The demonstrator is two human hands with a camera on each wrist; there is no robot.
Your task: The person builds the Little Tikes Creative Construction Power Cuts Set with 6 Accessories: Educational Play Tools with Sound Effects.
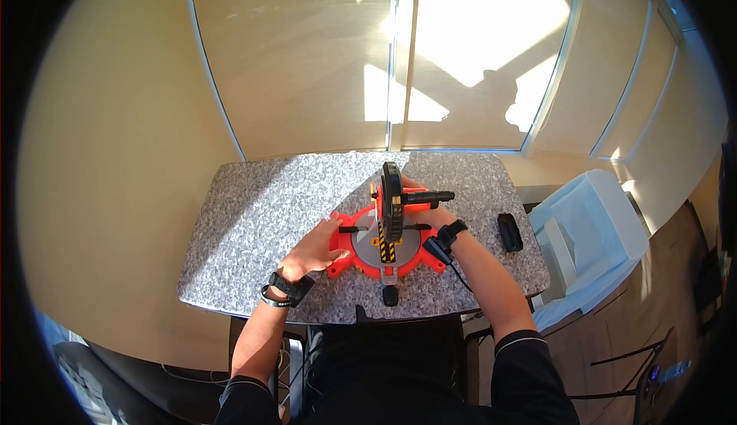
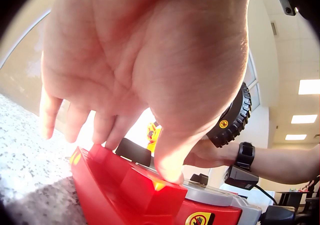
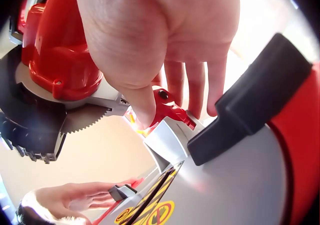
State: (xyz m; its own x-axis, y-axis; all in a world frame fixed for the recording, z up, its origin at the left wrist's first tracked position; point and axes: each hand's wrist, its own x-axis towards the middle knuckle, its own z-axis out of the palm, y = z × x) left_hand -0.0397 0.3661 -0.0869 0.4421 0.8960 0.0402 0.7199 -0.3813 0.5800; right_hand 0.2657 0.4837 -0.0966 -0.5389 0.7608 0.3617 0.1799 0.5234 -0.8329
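Note:
A toy miter saw (image 1: 361, 270) with a red base, a grey round table and a black blade guard (image 1: 391, 195) stands on the granite-patterned table. My left hand (image 1: 311, 248) rests on the left side of its red base (image 2: 115, 190), the thumb on the top edge and the fingers extended toward the back. Behind the raised saw head, my right hand (image 1: 437, 216) holds the red hinge piece (image 3: 167, 109) at the rear, thumb on one side and fingers on the other. The black fence (image 3: 250, 99) is beside those fingers. In the head view the saw head partly hides this hand.
A black case-like object (image 1: 510, 233) lies on the table (image 1: 230, 225) to the right. Beyond the right edge stands a white folding chair (image 1: 591, 225) with light blue covering. A wall with shaded windows (image 1: 307, 64) borders the table's far edge.

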